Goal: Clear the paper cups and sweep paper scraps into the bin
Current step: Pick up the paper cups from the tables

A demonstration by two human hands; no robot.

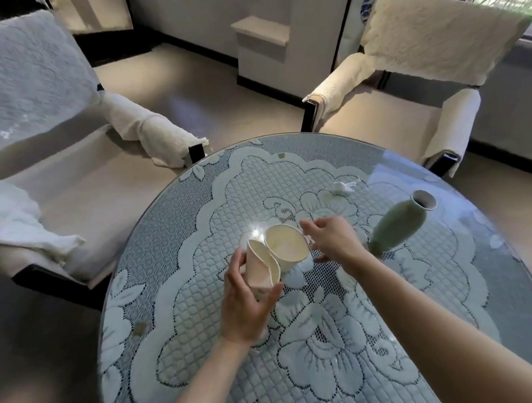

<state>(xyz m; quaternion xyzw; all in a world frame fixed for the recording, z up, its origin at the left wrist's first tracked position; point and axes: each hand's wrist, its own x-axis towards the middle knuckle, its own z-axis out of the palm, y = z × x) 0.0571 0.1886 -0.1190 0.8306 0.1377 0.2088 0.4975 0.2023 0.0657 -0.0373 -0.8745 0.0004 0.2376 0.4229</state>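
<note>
Gripping a squashed cup (262,270), the left hand (247,304) holds it just near-left of the round cup (286,247), which stands mouth-up on the desk (201,294). Right of that cup the right hand (332,241) hovers, fingers spread, holding nothing. Beyond lies a paper scrap (344,188).

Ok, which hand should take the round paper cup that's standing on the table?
Right, probably. The right hand is spread just beside the round cup with nothing in it, while the left hand already grips the squashed cup.
</note>
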